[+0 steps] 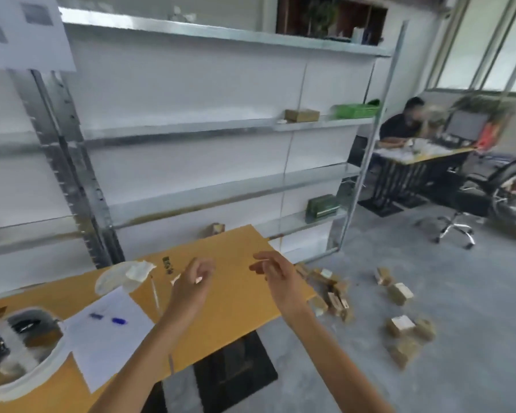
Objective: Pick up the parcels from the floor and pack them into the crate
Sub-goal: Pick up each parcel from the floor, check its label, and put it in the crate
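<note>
Several small brown parcels lie scattered on the grey floor to the right of the table: a heap (332, 296) by the table's corner, a pair (395, 287) farther right, and a cluster (408, 335) nearer to me. My left hand (195, 281) and my right hand (276, 272) hover over the orange table (236, 308), fingers relaxed, both holding nothing. A green crate (355, 110) sits on a shelf at the right end of the rack; I cannot tell whether it is the task's crate.
A metal shelving rack (191, 129) stands behind the table, with a brown box (301, 115) and a dark green box (322, 207) on it. On the table lie paper (108, 329), a white bowl (113, 278) and a white container (24, 347). A person sits at a desk (423, 153) at the far right, beside an office chair (483, 198).
</note>
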Tool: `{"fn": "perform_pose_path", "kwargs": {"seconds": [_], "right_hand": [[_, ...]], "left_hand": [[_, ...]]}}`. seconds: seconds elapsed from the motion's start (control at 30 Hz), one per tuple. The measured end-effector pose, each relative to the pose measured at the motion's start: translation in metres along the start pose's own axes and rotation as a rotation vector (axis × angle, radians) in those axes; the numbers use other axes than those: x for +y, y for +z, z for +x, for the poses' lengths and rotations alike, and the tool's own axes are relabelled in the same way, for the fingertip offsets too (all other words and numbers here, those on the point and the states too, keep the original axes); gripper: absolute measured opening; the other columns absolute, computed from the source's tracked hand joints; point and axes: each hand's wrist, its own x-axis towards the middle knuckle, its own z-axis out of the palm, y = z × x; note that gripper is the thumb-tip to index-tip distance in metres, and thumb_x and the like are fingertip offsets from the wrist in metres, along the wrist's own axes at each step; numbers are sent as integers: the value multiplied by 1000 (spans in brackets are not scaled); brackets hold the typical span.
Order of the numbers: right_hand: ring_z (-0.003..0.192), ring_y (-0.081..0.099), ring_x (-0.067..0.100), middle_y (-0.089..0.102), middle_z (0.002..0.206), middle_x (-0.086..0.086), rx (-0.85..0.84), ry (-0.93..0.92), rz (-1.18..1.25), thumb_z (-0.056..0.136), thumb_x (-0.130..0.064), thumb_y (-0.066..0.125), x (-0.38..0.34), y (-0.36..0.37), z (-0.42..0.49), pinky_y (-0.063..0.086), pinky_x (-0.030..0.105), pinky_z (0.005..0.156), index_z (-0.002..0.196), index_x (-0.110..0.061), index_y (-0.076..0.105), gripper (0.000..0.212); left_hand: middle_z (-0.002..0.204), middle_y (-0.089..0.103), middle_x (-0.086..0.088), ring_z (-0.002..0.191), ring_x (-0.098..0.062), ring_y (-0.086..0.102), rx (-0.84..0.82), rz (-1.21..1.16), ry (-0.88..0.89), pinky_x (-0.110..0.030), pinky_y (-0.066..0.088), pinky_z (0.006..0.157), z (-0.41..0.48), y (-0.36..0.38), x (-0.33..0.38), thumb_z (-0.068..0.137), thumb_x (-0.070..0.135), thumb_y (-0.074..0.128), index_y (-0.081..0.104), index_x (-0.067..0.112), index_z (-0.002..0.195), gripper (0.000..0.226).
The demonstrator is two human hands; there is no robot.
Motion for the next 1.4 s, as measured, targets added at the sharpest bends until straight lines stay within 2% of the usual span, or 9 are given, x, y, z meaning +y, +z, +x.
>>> {"fn": "perform_pose_path", "kwargs": {"seconds": [0.1, 0.23, 0.43, 0.7, 0.83, 0.97, 1.03, 1.1, 1.4], "right_hand": [[85, 62, 26, 67, 84, 8, 79, 33, 27, 96, 4, 36, 12, -56, 0, 46, 37, 80, 91, -17, 63, 34], [87, 65, 22, 69, 83, 2, 203, 122, 53, 95, 1, 39, 41, -143, 8, 49, 34, 82, 89, -22, 65, 35], [79, 64, 15, 67, 90, 13, 337, 241, 77, 95, 3, 37, 92, -300, 20, 46, 10, 64, 99, -3, 63, 27], [76, 61, 22, 67, 83, 14, 553, 371, 51, 95, 0, 38, 148, -483, 34, 45, 30, 75, 89, -14, 63, 29], [73, 60, 20, 65, 83, 14, 657, 422, 61, 95, 0, 36, 161, -536, 41, 48, 18, 62, 98, -7, 60, 26], [75, 61, 18, 67, 83, 6, 717, 528, 59, 95, -2, 35, 186, -570, 51, 42, 26, 69, 100, -10, 60, 26], [78, 61, 19, 68, 87, 8, 733, 584, 54, 95, -4, 36, 203, -587, 57, 42, 28, 70, 102, -10, 59, 25], [79, 62, 20, 68, 89, 9, 740, 640, 46, 96, -5, 37, 219, -606, 64, 44, 28, 69, 103, -10, 59, 24], [77, 61, 21, 68, 87, 8, 794, 844, -35, 96, -7, 39, 314, -683, 131, 43, 30, 69, 104, -10, 59, 22]], "left_hand": [[111, 54, 10, 107, -9, 51, -56, 28, 119, -14, 38, 73, 8, 61, 37, 96, 21, 49, 52, 25, 115, 19], [125, 47, 7, 115, -6, 43, -135, 55, 216, -21, 32, 91, 22, 143, 68, 95, 19, 50, 46, 19, 127, 33], [142, 33, 1, 132, -14, 32, -205, 45, 158, -28, 30, 103, 47, 288, 108, 94, 24, 49, 35, 21, 138, 47], [144, 33, -1, 131, -13, 32, -400, 72, 113, -22, 27, 97, 70, 445, 139, 95, 25, 49, 33, 21, 139, 47], [139, 40, -5, 128, -16, 38, -481, 123, 114, -21, 27, 99, 88, 499, 145, 93, 23, 52, 39, 16, 136, 45], [122, 48, -1, 102, -5, 47, -589, 126, 125, -16, 37, 92, 109, 553, 150, 94, 18, 52, 44, 9, 130, 38], [129, 46, -2, 114, -6, 47, -664, 126, 90, -14, 34, 92, 122, 582, 148, 94, 20, 51, 43, 12, 133, 40], [139, 43, -6, 129, -15, 40, -719, 149, 57, -24, 32, 100, 139, 616, 143, 94, 25, 51, 42, 15, 135, 42], [135, 49, -9, 121, -22, 48, -915, 315, -39, -32, 39, 97, 235, 762, 110, 93, 23, 51, 50, 11, 128, 37]]}}
